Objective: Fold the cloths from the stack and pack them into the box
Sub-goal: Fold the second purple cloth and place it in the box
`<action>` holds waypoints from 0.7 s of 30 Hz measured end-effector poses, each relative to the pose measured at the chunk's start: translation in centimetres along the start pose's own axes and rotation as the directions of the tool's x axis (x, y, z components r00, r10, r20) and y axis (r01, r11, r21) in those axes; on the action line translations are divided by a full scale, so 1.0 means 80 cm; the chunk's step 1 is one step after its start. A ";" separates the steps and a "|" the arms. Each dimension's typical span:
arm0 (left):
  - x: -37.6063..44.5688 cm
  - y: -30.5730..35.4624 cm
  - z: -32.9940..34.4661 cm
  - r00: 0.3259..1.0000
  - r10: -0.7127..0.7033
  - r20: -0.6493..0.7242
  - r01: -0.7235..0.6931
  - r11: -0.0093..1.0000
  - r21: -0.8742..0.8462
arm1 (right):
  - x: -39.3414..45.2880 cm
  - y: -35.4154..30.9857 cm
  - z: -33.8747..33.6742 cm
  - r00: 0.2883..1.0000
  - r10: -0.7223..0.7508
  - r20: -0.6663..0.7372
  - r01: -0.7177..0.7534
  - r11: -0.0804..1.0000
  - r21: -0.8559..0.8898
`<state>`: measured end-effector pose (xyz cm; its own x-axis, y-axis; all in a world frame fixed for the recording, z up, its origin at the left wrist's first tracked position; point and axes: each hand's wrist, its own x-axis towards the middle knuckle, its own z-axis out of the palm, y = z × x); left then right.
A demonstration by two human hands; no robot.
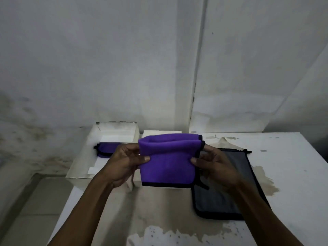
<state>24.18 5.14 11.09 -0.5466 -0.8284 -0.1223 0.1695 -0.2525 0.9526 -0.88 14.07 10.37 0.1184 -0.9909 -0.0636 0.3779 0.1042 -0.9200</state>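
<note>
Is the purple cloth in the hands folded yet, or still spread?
Folded. The purple cloth is doubled over, its rounded fold on top, pinched at each side by the left hand and right hand above the table.

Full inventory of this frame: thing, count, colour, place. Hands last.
Held cloth: 1, purple with dark trim, folded, in the air over the table centre.
Packed cloth: 1, purple with dark trim, folded, inside the box.
Box: 1, clear, white sheet on its floor, table's left end.
Flat cloth: 1 visible, grey with black trim, on the table, right of centre; more beneath cannot be told.
White block: 1, behind the held cloth, mostly hidden.
Table: 1, white, stained.
Left hand: fingers pinch the held cloth's left edge.
Right hand: fingers pinch its right edge.
</note>
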 end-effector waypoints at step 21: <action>-0.079 0.065 -0.121 0.988 0.046 0.147 -0.120 0.828 0.548 | 0.065 0.036 0.119 0.983 0.090 -0.163 -0.110 0.987 -0.117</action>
<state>36.44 4.21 14.14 -0.6528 -0.7567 -0.0366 -0.2440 0.1643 0.9558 9.54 9.99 11.06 0.0008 -0.9781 -0.2082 0.2528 0.2016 -0.9463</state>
